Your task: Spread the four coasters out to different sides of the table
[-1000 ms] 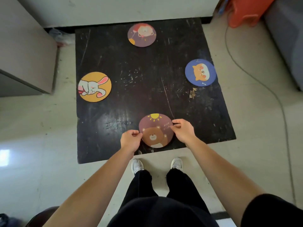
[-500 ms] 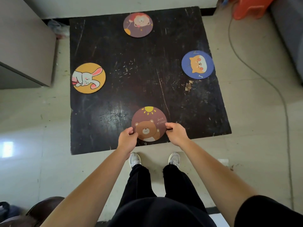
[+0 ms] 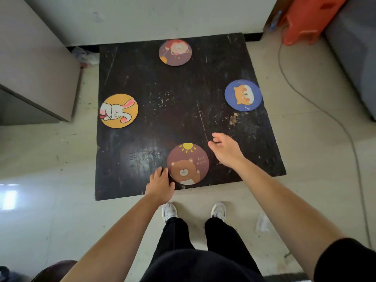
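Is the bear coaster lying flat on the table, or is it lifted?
Flat. The bear coaster lies face up on the table; the right hand is off it.

I see both forearms bare up to short black sleeves; the right sleeve (image 3: 345, 261) shows at the lower right corner, its hem curving over the upper arm; the left hand (image 3: 159, 185) and right hand (image 3: 225, 151) carry no rings, watch or gloves that I can make out; black trousers (image 3: 195, 241) run down to white sneakers (image 3: 169, 211) with pale soles; a black top fills the bottom edge.
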The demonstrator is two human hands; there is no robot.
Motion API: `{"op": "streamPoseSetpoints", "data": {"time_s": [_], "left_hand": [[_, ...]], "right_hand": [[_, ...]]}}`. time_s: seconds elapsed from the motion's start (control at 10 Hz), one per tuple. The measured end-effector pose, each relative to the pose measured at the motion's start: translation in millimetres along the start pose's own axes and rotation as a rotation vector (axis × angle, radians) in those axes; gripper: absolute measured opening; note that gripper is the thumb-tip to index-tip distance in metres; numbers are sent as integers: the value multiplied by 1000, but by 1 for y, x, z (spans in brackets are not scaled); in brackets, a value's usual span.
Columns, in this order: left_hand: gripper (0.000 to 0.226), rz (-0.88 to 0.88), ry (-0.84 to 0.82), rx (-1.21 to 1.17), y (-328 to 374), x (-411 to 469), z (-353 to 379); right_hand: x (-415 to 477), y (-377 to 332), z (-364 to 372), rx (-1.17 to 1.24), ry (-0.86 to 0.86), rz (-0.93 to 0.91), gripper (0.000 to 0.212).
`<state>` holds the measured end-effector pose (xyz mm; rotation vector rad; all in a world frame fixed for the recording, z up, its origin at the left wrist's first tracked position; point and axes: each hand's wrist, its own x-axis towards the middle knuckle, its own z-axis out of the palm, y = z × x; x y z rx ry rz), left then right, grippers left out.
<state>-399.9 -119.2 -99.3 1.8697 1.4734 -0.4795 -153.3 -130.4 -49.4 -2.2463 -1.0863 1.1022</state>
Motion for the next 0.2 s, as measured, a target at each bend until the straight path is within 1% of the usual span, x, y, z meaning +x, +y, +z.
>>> {"op": "streamPoseSetpoints", "data": {"time_s": [0.1,0.2], "left_hand": [[63,2,-26,7,-2,0,-2],[60,8,-43,-15,-6,5,-1]], "right_hand": [[1,-63,-58,77,241,-339,45],[-20,-120,-117,419,399,-730,29]]}}
